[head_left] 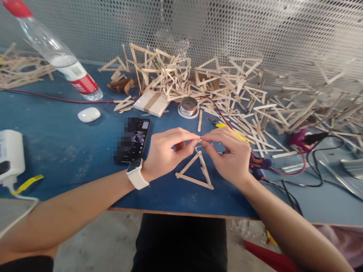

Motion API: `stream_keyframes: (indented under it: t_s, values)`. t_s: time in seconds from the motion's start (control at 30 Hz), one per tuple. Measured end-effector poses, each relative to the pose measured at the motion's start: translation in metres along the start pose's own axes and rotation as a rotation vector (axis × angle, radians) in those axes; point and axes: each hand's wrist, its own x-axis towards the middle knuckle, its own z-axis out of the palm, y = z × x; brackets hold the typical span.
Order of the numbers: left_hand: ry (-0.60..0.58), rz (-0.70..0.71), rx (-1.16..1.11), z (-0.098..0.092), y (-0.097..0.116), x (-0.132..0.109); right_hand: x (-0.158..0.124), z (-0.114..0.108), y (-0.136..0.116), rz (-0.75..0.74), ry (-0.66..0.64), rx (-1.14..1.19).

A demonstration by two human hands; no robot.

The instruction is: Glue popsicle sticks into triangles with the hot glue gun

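Note:
My left hand (170, 149), with a white-strapped watch (138, 174) on its wrist, is closed in a pinch. Opposite it, fingertips nearly touching, my right hand (228, 153) pinches too. Between them is a small piece of wooden craft stick (199, 140), mostly hidden by the fingers. Just below the hands, a triangle of craft sticks (194, 181) lies flat on the blue table (159, 192); its right side looks doubled or splintered. Left of my left hand lies a phone (133, 141) with its screen lit.
Behind are a heap of craft sticks (170, 71), a banded stick bundle (152, 102) and a small round tin (188, 106). Yellow-handled pliers (221, 125) and a glue gun (259, 163) with cables sit right. A bottle (70, 71), white mouse (89, 114) and charger (11, 156) stand left.

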Motion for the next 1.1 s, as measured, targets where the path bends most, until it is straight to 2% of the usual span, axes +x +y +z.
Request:
stream_keyframes:
  t_s: [1.1]
  values:
    - [-0.027,0.008,0.063,0.0026,0.0048,-0.0007,-0.0008,-0.0057,-0.0007,0.041,-0.004,0.008]
